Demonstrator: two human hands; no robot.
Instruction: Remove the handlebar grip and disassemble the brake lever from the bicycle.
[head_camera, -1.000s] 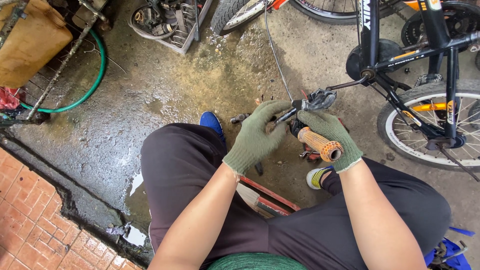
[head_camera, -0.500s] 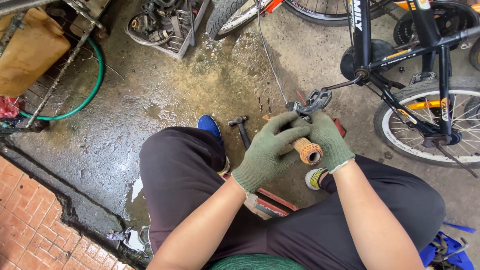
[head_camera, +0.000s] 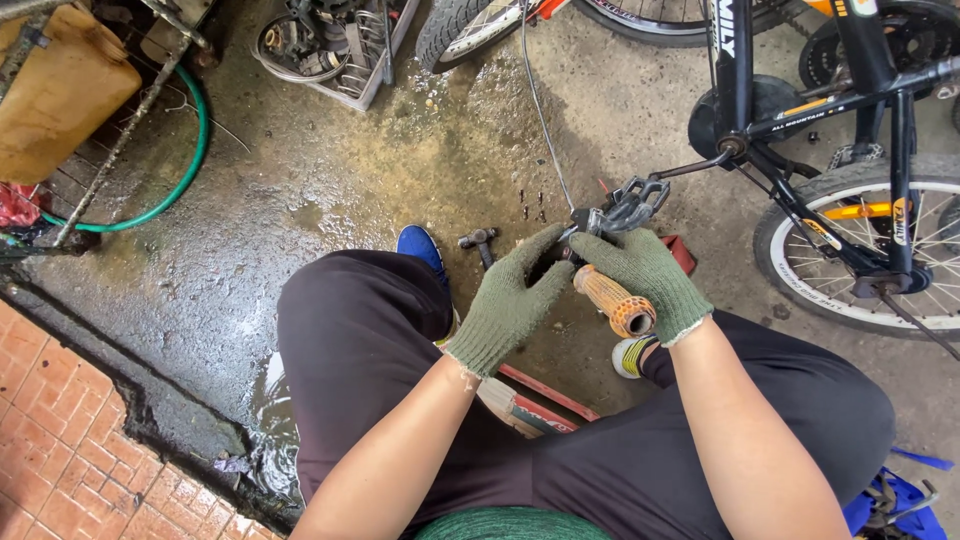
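Both hands wear green knit gloves and meet over my knees. My right hand (head_camera: 645, 275) is wrapped around an orange rubber handlebar grip (head_camera: 612, 300), its open end pointing toward me. My left hand (head_camera: 515, 298) reaches in from the left, its fingertips on the dark metal brake lever assembly (head_camera: 600, 220) at the far end of the grip. A thin cable (head_camera: 540, 110) runs from that assembly up and away across the floor. A black bicycle pedal (head_camera: 635, 195) sits just beyond the hands.
A black bicycle (head_camera: 850, 150) stands to the right, its wheel near my right knee. A small hammer (head_camera: 480, 242) lies on the wet concrete by my blue shoe (head_camera: 420, 248). A green hose (head_camera: 170, 170), yellow container (head_camera: 55, 90) and parts crate (head_camera: 330, 45) sit far left.
The hands have shifted slightly right and the grip has turned, so its open end faces me more. My left fingers have moved up from the grip onto the lever assembly.
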